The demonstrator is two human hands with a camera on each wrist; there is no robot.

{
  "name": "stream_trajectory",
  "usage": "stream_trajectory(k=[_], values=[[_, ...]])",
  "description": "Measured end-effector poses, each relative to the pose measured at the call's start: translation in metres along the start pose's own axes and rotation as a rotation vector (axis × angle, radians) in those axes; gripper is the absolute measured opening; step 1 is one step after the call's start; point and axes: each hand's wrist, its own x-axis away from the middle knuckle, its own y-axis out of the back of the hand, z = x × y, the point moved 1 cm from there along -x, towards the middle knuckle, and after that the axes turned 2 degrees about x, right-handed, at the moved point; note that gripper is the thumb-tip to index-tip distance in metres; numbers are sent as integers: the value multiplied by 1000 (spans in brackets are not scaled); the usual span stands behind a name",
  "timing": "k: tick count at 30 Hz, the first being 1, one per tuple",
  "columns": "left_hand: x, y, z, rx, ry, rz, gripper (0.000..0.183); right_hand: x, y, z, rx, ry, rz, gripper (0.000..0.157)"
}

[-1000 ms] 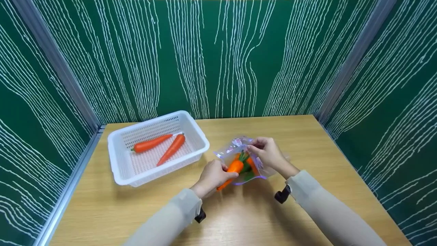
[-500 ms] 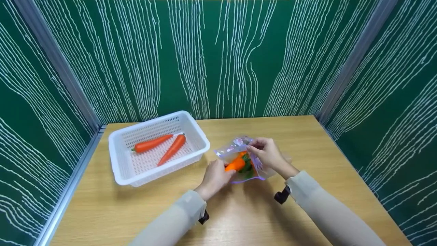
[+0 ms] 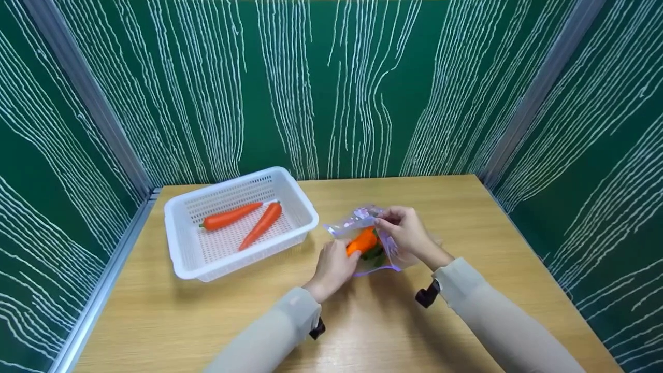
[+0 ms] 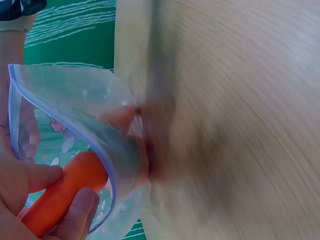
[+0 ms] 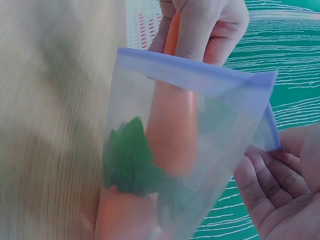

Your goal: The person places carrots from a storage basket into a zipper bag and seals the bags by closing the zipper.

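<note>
My left hand (image 3: 333,267) grips an orange carrot (image 3: 363,240) between thumb and fingers. The carrot's far part is inside a clear zip bag (image 5: 215,150) with a purple zip edge and printed pictures. Thumb and fingertips of my right hand (image 3: 409,233) pinch the bag's edge at one end of its mouth, which gapes around the carrot in the left wrist view. Through the plastic, the right wrist view shows green leaves (image 5: 131,155) and another orange piece (image 5: 127,215) lower in the bag. The held carrot's near end is hidden in my left palm.
To the left on the wooden table (image 3: 248,316) stands a white perforated basket (image 3: 186,259). Two long red-orange carrots, one (image 3: 230,216) lying across and the other (image 3: 260,226) slanted, lie in it. Green walls (image 3: 342,103) with white wavy lines enclose the back and sides.
My left hand has moved up and to the right, and the carrot has slid deeper into the bag. My right hand keeps its pinch on the bag's edge, nearly still.
</note>
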Motion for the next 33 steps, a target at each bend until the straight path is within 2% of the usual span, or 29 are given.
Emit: stream_trajectory(k=[6,18,25,33], values=[[-4,-5,-1,36,17,6,7,-1,0,2,15,0,-1,11],[-14,-14,3,88,23,6,18,-3,-1,5,-1,18,27,17],[-20,-22,8,80,36,16,22,-3,-6,3,-27,50,16,11],[-30,-32,11,145,-14,55,18,-1,-8,5,-35,18,33,12]])
